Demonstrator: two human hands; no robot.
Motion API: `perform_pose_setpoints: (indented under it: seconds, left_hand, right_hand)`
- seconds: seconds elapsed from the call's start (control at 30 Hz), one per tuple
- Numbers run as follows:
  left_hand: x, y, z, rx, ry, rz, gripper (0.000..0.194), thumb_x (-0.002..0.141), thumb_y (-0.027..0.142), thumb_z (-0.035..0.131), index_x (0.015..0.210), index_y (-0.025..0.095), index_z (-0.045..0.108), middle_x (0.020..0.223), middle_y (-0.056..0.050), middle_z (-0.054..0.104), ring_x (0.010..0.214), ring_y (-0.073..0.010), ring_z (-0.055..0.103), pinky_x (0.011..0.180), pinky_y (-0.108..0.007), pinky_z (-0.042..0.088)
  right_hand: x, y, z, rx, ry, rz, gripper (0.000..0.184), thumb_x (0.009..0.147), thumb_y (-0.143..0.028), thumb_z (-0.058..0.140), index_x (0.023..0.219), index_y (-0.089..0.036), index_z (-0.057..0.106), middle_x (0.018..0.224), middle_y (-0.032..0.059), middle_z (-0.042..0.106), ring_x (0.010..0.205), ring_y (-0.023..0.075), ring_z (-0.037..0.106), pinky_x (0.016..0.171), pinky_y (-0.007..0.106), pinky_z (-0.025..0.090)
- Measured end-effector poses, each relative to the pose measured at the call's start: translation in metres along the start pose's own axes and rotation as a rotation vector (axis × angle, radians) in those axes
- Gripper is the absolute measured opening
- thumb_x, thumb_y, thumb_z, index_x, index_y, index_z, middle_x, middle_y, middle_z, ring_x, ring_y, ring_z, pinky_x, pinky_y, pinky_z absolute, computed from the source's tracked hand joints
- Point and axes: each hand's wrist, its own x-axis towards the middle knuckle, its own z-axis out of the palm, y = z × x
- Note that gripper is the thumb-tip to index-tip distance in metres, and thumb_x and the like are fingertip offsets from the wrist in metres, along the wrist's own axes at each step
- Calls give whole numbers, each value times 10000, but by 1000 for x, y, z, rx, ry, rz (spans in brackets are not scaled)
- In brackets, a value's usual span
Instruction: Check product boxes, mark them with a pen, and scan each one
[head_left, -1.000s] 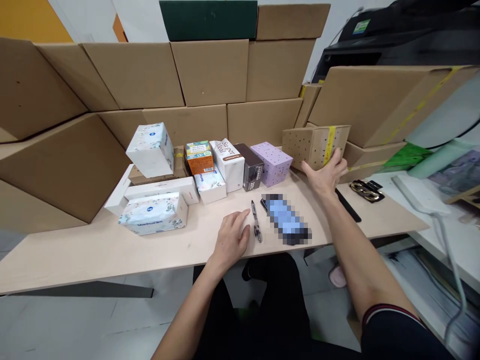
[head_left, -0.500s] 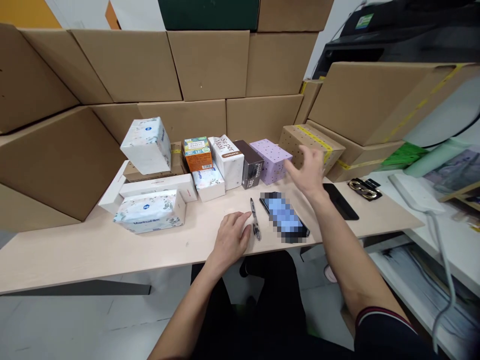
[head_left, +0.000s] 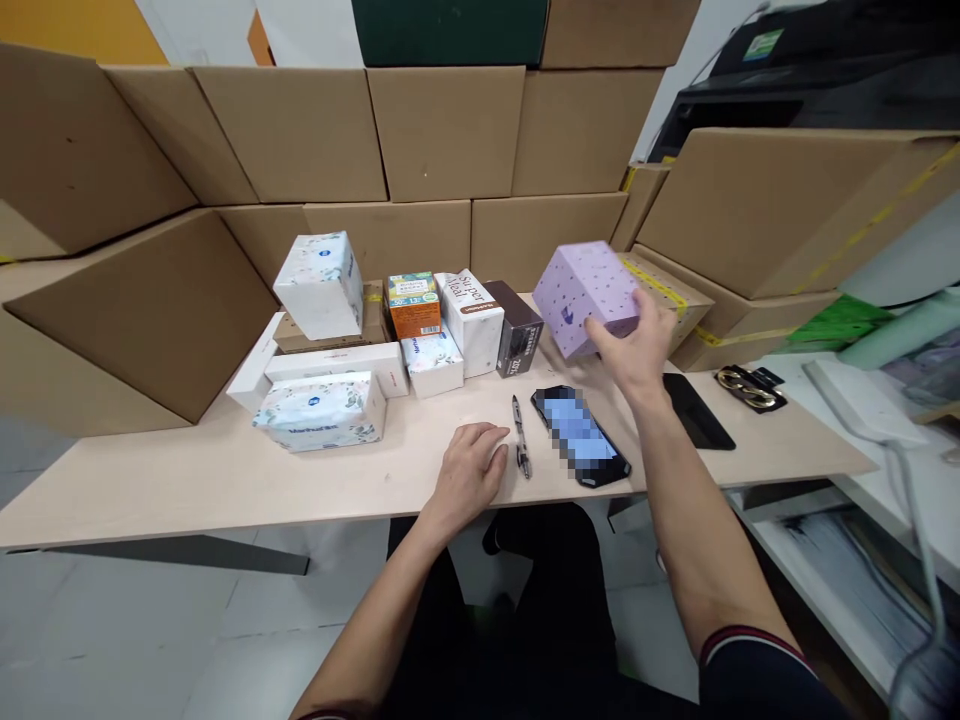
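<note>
My right hand [head_left: 637, 345] grips a purple speckled box [head_left: 581, 295] at its right end; the box is tilted and lifted from where it stood, and some of my fingers are hidden behind it. My left hand [head_left: 472, 465] rests on the table with its fingers curled loosely, holding nothing that I can see. Just right of that hand lies a pen [head_left: 520, 440]. A phone [head_left: 581, 435] with a blurred screen lies beyond the pen, below the purple box. A dark brown box [head_left: 517, 335] and a white "Super Meal" box [head_left: 472, 325] stand left of the purple one.
Tissue packs [head_left: 319, 412] and an orange box [head_left: 414, 305] are grouped on the table's left half. Cardboard boxes [head_left: 442, 130] wall in the back. A black flat object [head_left: 697, 412] and a gold-coloured item [head_left: 750, 387] lie at the right. The table's front edge [head_left: 337, 522] is close to me.
My right hand has taken hold of the purple box, which is now raised, tilted and farther right of the brown box. My left hand stays on the table. The view has shifted slightly.
</note>
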Motion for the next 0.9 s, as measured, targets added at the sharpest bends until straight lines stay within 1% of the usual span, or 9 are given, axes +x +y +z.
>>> perform_pose_setpoints:
  seconds: [0.07, 0.13, 0.27, 0.33, 0.43, 0.53, 0.73, 0.8, 0.9]
  left_hand:
    - [-1, -1, 0, -85, 103, -20, 240, 946, 221, 559, 1153, 212, 679, 1114, -97, 700, 1080, -230, 643, 936, -411, 550]
    - [-3, -3, 0, -189, 296, -56, 249, 938, 209, 576, 1165, 227, 678, 1147, -93, 689, 1129, -221, 633, 977, -405, 530]
    - [-12, -9, -8, -365, 798, -138, 278, 935, 240, 592, 1206, 246, 654, 1205, -79, 650, 1205, -213, 599, 1051, -406, 475]
    - [-16, -13, -15, -404, 939, -189, 287, 934, 278, 596, 1214, 243, 648, 1224, -73, 639, 1209, -206, 592, 1065, -391, 457]
    - [-21, -18, -27, -432, 959, -267, 293, 941, 345, 573, 1199, 229, 648, 1238, -70, 631, 1205, -203, 588, 1067, -371, 443]
    - [-23, -19, -33, -535, 911, -332, 307, 942, 389, 557, 1190, 224, 635, 1196, -62, 645, 1163, -199, 605, 1048, -360, 450]
    - [-14, -16, -34, -684, 869, -396, 395, 980, 469, 447, 1199, 202, 640, 1254, -79, 650, 1248, -229, 573, 1104, -381, 414]
    - [-9, -16, -34, -741, 827, -420, 461, 983, 503, 404, 1230, 191, 637, 1285, -94, 648, 1290, -250, 554, 1116, -397, 410]
    - [-3, -18, -35, -759, 753, -428, 534, 986, 560, 332, 1226, 196, 642, 1235, -101, 676, 1264, -260, 583, 1083, -401, 446]
  right_hand:
    - [-14, -6, -22, 71, 91, -109, 833, 695, -466, 758, 1423, -192, 461, 1352, 179, 423, 1325, 352, 473, 1094, 582, 457]
    - [-32, -15, -40, 191, 58, -179, 819, 741, -481, 744, 1457, -262, 411, 1411, 170, 400, 1324, 346, 491, 985, 566, 552]
    - [-74, -36, -51, 499, -305, -220, 839, 797, -447, 733, 1515, -334, 314, 1488, 131, 423, 1309, 319, 543, 896, 470, 624]
    - [-92, -45, -46, 597, -535, -206, 863, 797, -427, 746, 1532, -348, 300, 1517, 116, 423, 1315, 309, 543, 893, 433, 633]
    - [-110, -54, -32, 621, -792, -242, 887, 768, -409, 780, 1535, -346, 340, 1544, 106, 393, 1358, 323, 491, 870, 411, 643]
    - [-118, -56, -22, 606, -891, -325, 902, 760, -376, 787, 1543, -360, 340, 1549, 93, 390, 1354, 328, 478, 857, 433, 642]
    - [-130, -47, -26, 599, -867, -246, 939, 796, -463, 765, 1577, -388, 249, 1619, 58, 329, 1404, 331, 443, 1012, 513, 572]
    - [-138, -45, -29, 617, -799, -169, 886, 826, -506, 731, 1573, -361, 278, 1593, 80, 381, 1388, 333, 471, 1033, 521, 556]
    - [-152, -47, -31, 611, -671, -49, 683, 932, -516, 591, 1544, -320, 361, 1487, 109, 529, 1259, 311, 598, 954, 491, 599]
